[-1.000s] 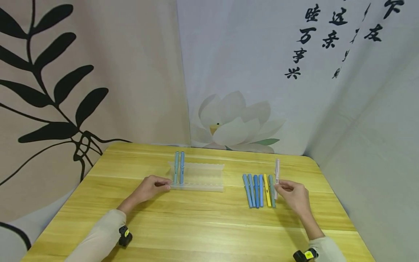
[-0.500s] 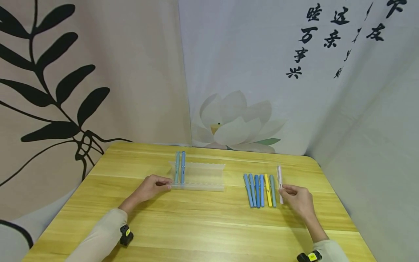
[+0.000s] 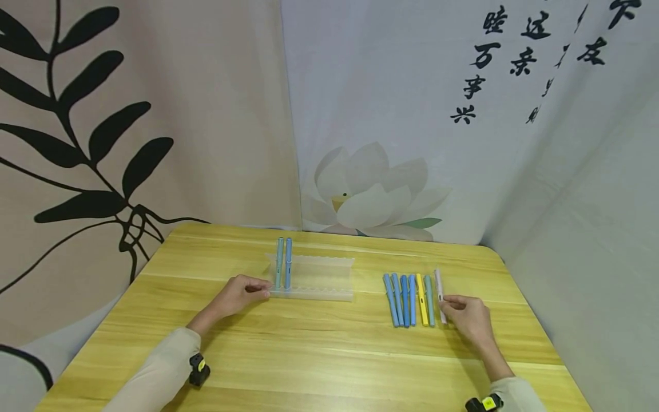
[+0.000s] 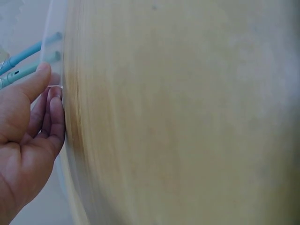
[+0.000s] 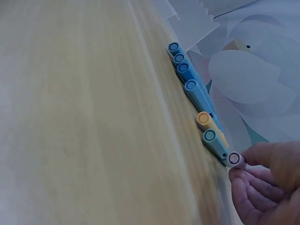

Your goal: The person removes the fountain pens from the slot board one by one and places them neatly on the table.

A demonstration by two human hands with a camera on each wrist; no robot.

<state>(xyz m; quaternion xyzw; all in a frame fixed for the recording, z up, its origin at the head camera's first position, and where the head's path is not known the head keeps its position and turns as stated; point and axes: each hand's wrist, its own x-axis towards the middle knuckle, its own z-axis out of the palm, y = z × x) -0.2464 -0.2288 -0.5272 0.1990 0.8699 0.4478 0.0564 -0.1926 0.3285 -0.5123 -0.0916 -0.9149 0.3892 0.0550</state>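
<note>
A pale pink pen (image 3: 439, 283) is pinched near its lower end by my right hand (image 3: 468, 317), beside the row's green pen (image 3: 429, 300). In the right wrist view, thumb and fingertips meet on the pale pen (image 5: 234, 158) close to its round end. My left hand (image 3: 242, 294) pinches the left front corner of a clear plastic pen rack (image 3: 321, 277). Two pens lean in that rack at its left end, a green one (image 3: 280, 263) and a blue one (image 3: 288, 263). In the left wrist view, the left thumb lies on the clear plastic near both pens.
Left of the green pen lie a yellow pen (image 3: 421, 300) and several blue pens (image 3: 404, 300), roughly side by side on the wooden table (image 3: 309, 360). A printed curtain (image 3: 391, 114) hangs behind the table's back edge.
My right hand has moved the pale pink pen slightly right and down toward the table, from overlapping the green pen to beside it. The left hand and the rack stay put.
</note>
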